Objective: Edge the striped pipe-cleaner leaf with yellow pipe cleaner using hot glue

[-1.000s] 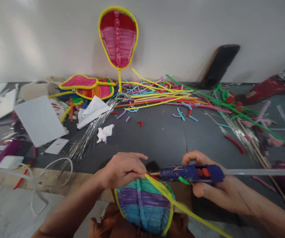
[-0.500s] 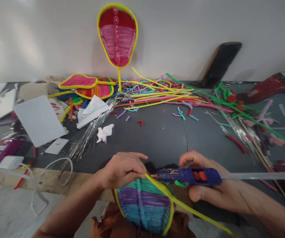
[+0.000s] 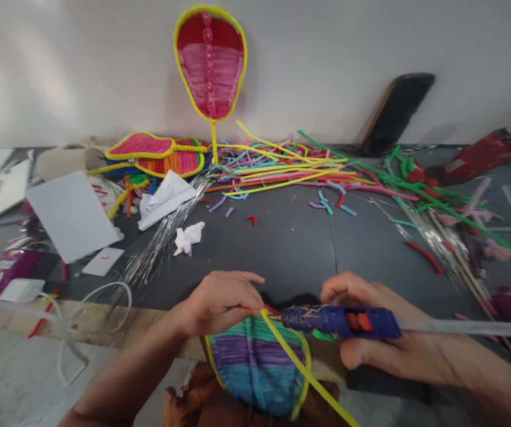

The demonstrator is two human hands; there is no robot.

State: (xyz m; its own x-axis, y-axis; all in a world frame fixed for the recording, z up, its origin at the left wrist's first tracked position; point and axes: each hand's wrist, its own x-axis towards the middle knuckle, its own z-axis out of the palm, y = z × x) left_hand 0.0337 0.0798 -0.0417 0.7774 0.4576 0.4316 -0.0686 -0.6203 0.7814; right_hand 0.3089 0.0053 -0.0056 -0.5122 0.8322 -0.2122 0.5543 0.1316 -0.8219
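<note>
My left hand point(image 3: 224, 301) is closed on the top edge of a striped pipe-cleaner panel point(image 3: 255, 356), green, purple and blue with a yellow rim. At its fingertips is the upper end of a loose yellow pipe cleaner point(image 3: 297, 360), which slants across the panel to the lower right. Wrapped around a blue hot glue gun point(image 3: 322, 319) is my right hand point(image 3: 371, 296). The gun's tip points left, close beside the left fingertips; whether it touches the pipe cleaner I cannot tell. A clear glue stick point(image 3: 464, 327) runs out of its back end.
A pink and red pipe-cleaner piece point(image 3: 211, 65) stands against the wall. Behind the hands lie a pile of pipe cleaners point(image 3: 291, 172), wires point(image 3: 157, 243) and crumpled tissue point(image 3: 188, 238). A phone point(image 3: 398, 112) leans at the back; a red bottle point(image 3: 482, 154) is at right, a white cable point(image 3: 64, 332) at left.
The yellow pipe cleaner's loose end has swung down and left, now crossing the panel. The glue gun has shifted slightly, and my left hand stays nearly in place.
</note>
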